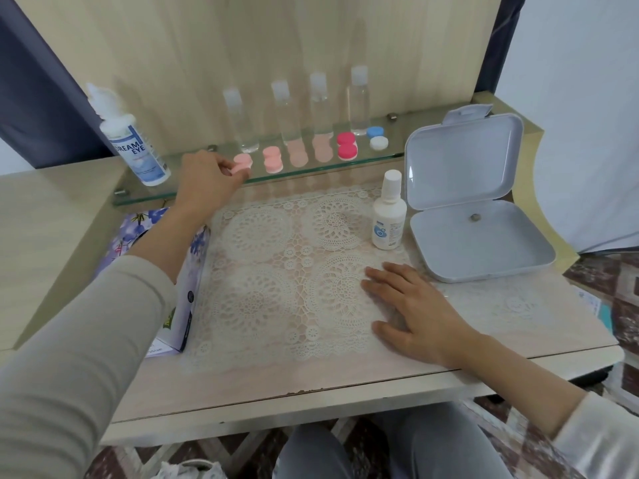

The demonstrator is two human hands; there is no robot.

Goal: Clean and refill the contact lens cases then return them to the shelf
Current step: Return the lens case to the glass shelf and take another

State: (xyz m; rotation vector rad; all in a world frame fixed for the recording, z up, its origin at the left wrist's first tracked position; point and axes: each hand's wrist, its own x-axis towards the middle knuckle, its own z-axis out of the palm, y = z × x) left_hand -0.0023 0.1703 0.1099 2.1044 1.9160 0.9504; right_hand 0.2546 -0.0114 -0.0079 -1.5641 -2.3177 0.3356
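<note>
Desk: pale wood with a wooden back panel; the near edge is chipped.
Shelf: a narrow glass strip along the foot of the panel, raised above the desk, its front edge bare.
Pink case: on the shelf, left of its middle, at the front edge, first in the row of cases.
Left hand: reaches to the shelf from the front, fingertips and thumb curled round the pink case and pinching it.
Other cases: on the shelf to the right, in one row with narrow gaps, are a second pink case, two pale cases, a red case and a blue-white case.
Clear bottles: four, upright at the shelf's back, just behind the cases.
Big bottle: on the shelf's left end, with open glass between it and the hand.
Mat: lace, flat on the desk in front of the shelf; its middle is open.
Right hand: well in front of the shelf's right half, flat on the mat, palm down, fingers spread and holding nothing.
Small bottle: upright, just in front of the shelf's right part.
Box: grey, lid up, in front of the shelf's right end.
Tissue box: in front of the shelf's left part, under the left forearm.
</note>
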